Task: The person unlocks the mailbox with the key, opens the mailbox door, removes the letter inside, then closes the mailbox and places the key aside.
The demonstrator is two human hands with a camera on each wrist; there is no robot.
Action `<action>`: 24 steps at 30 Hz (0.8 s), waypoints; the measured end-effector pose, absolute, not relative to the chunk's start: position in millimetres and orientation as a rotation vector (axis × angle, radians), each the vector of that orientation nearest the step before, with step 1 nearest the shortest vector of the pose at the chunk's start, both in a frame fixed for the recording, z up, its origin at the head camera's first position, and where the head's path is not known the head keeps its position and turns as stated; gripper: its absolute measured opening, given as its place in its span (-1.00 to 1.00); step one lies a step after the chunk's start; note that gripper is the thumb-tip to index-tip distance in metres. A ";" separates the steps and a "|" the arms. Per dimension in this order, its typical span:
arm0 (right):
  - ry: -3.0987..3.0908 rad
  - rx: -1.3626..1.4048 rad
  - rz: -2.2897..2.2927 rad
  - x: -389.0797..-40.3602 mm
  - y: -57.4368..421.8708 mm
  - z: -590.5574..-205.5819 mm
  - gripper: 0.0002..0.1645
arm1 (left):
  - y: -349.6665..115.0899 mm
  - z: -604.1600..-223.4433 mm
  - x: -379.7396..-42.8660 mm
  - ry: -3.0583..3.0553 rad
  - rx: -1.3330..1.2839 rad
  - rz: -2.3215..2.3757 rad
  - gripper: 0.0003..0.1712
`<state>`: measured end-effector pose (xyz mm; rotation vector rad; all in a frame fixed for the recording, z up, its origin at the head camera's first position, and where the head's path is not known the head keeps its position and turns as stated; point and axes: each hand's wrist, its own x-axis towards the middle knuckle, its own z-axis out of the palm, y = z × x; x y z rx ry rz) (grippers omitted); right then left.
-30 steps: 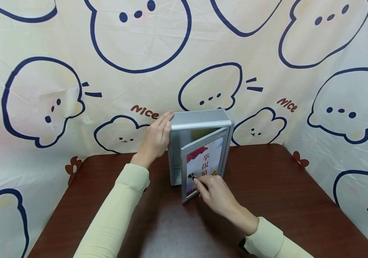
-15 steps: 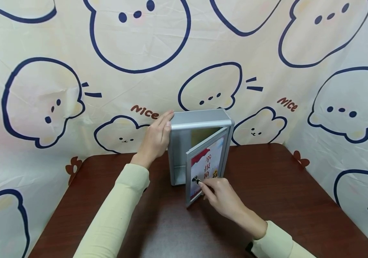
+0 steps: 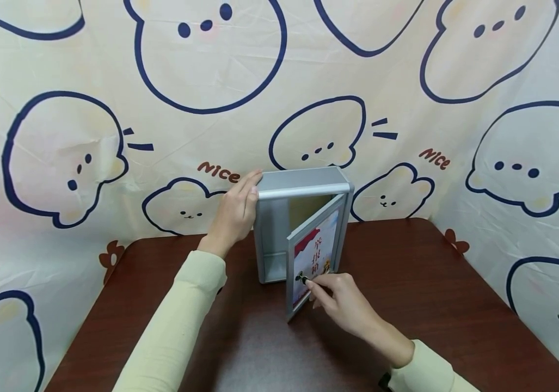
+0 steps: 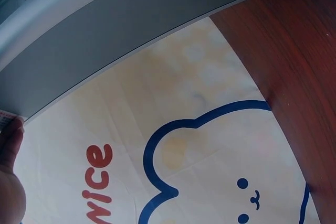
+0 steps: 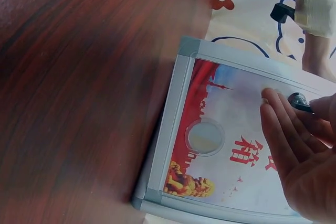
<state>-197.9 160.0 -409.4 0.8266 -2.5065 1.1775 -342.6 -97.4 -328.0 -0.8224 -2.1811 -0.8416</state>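
Note:
A grey metal box stands upright on the table, its framed front door swung partly outward on the right side. Red characters and a red and blue picture cover the door panel. My left hand rests on the box's upper left corner with fingers fairly straight; in the left wrist view only part of that hand shows beside the grey side wall. With thumb and finger, my right hand pinches the black-headed key at the door's lock. The other right fingers extend loosely over the panel.
Dark red-brown wooden table lies under the box. Behind and at both sides hangs a pale cloth with cartoon outlines. A round clear window sits in the door panel.
The door has swung farther outward, its free edge moving right and toward me. My right hand has moved along with it, pinching the key. The left hand stays on the box.

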 end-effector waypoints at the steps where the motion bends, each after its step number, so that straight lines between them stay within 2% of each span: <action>1: -2.507 0.827 1.189 -198.1 161.0 -409.7 -0.68 | -97.4 -328.3 -343.0 -2.178 -0.823 -0.843 -0.38; 24: -2.494 0.844 1.423 -190.6 185.1 -412.5 -0.69 | -97.0 -330.0 -344.1 -2.166 -0.814 -0.840 -0.38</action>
